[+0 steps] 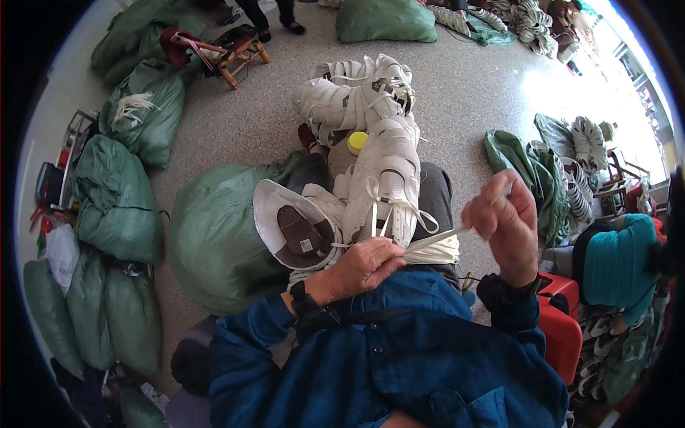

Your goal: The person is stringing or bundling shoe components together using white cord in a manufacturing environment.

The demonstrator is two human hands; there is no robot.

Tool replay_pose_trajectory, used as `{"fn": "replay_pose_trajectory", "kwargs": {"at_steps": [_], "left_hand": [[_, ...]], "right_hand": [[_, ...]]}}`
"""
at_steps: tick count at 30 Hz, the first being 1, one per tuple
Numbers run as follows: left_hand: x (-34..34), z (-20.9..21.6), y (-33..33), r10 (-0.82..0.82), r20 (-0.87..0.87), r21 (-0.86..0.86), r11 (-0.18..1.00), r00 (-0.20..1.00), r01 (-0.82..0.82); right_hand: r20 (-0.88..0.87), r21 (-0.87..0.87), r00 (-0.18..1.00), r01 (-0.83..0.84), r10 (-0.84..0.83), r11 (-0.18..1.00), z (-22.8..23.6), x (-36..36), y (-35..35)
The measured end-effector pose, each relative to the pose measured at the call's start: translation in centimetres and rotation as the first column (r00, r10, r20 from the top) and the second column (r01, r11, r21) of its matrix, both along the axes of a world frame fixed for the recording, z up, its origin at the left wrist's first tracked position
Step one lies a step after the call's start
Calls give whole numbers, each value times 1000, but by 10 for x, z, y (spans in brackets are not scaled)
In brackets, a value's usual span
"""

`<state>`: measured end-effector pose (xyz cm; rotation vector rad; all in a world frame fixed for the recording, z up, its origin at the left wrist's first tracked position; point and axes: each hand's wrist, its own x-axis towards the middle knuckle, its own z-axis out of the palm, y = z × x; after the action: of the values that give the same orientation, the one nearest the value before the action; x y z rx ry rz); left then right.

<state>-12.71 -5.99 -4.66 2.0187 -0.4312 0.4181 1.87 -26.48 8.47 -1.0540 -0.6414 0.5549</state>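
Between my hands a flat white shoelace (437, 243) is drawn tight, slanting up to the right. My left hand (367, 265) is closed on its lower end, close beside a white shoe upper (396, 187) on my lap. My right hand (505, 222) grips the other end, raised over my right thigh. White lace loops hang from the eyelets of that upper. Left of it lies another upper (265, 214), its opening showing a brown inside with a small white label. A bundle of white laces (437, 251) rests under the stretched one.
A long row of nested white uppers (321, 103) extends ahead of my lap, with a yellow lid (357, 142) beside it. A green sack (214, 228) stands at my left; more sacks (118, 200) line the wall. A red plastic seat (560, 321) and a person in teal (619, 257) are at right.
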Motion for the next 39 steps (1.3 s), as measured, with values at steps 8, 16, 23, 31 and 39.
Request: {"fn": "replay_pose_trajectory", "kwargs": {"at_steps": [8, 16, 23, 31, 39], "left_hand": [[14, -12, 4, -7, 20, 169, 986, 1000, 4], [25, -26, 3, 12, 128, 312, 949, 992, -51], [30, -35, 8, -35, 146, 192, 981, 989, 7], [32, -34, 8, -63, 13, 49, 997, 998, 62], [27, -34, 10, -44, -5, 22, 999, 999, 44]], "right_hand": [[639, -548, 714, 161, 286, 821, -80, 16, 34], [719, -668, 554, 383, 420, 638, -111, 28, 101], [800, -600, 290, 401, 525, 692, -112, 33, 129], [879, -475, 201, 277, 433, 835, -110, 51, 175], [29, -894, 650, -324, 760, 311, -47, 81, 176]]}}
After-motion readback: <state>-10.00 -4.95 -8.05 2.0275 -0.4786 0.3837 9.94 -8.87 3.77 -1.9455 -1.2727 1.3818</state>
